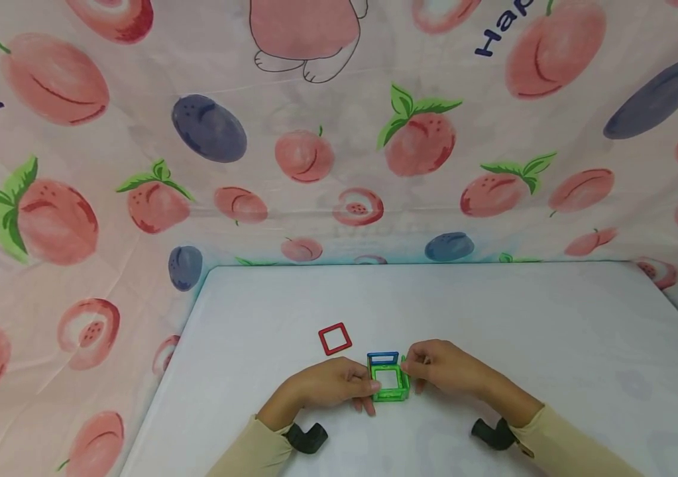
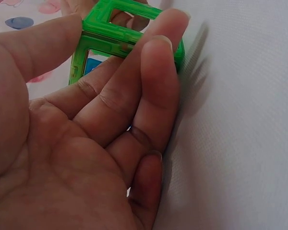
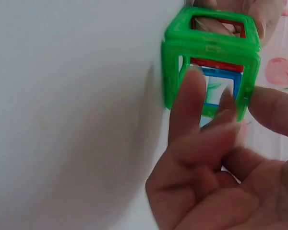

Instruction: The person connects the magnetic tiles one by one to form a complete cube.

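Observation:
Between the hands stands a small box of magnetic tiles (image 1: 390, 395), its square frames mostly green. A blue tile (image 1: 383, 364) stands upright along its far side. My left hand (image 1: 329, 383) grips the box's near left side, thumb on the green edge (image 2: 113, 32) and fingers along the other side. At the far right corner my right hand (image 1: 446, 366) pinches the right green tile (image 3: 211, 49), thumb at one edge and fingertips across its opening. Through that opening a red bar (image 3: 217, 63) shows inside the box.
A loose red square tile (image 1: 347, 334) lies flat on the white table (image 1: 494, 305), beyond the left hand. Behind the table hangs a fruit-printed cloth (image 1: 291, 119). A black wrist device (image 1: 307, 438) sits at each cuff.

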A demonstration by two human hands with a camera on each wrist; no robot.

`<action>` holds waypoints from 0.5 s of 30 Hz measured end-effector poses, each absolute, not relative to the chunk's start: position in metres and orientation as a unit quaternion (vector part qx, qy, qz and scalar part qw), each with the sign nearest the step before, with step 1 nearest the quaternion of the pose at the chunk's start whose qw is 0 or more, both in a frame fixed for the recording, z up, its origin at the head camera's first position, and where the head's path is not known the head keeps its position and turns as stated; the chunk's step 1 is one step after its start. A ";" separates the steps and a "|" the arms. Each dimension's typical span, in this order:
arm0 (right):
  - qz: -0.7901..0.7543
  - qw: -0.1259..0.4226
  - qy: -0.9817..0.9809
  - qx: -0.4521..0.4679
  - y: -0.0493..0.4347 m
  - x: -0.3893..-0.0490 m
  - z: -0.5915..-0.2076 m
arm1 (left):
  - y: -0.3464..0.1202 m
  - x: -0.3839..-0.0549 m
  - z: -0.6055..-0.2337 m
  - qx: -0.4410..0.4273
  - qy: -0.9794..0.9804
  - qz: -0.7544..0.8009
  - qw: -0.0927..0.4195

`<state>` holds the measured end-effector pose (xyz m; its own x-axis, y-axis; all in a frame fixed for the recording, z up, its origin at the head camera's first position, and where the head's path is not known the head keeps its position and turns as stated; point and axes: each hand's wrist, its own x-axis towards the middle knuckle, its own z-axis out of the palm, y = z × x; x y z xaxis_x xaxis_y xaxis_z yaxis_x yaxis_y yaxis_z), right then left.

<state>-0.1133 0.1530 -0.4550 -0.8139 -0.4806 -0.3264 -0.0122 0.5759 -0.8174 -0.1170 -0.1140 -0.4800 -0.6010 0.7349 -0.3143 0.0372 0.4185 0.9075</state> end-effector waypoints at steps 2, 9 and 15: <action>-0.431 0.255 0.854 -0.140 0.153 -0.113 -0.455 | -0.114 -0.117 -0.480 0.255 0.760 0.474 0.364; -0.404 0.263 0.869 -0.108 0.154 -0.114 -0.455 | -0.112 -0.115 -0.479 0.205 0.773 0.485 0.355; -0.407 0.274 0.862 -0.124 0.154 -0.114 -0.458 | -0.110 -0.116 -0.479 0.169 0.768 0.509 0.350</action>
<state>-0.1141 0.1536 -0.4578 -0.8191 -0.4363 -0.3725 0.0101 0.6382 -0.7698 -0.1158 -0.1100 -0.4788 -0.6972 0.6164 -0.3660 -0.0968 0.4250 0.9000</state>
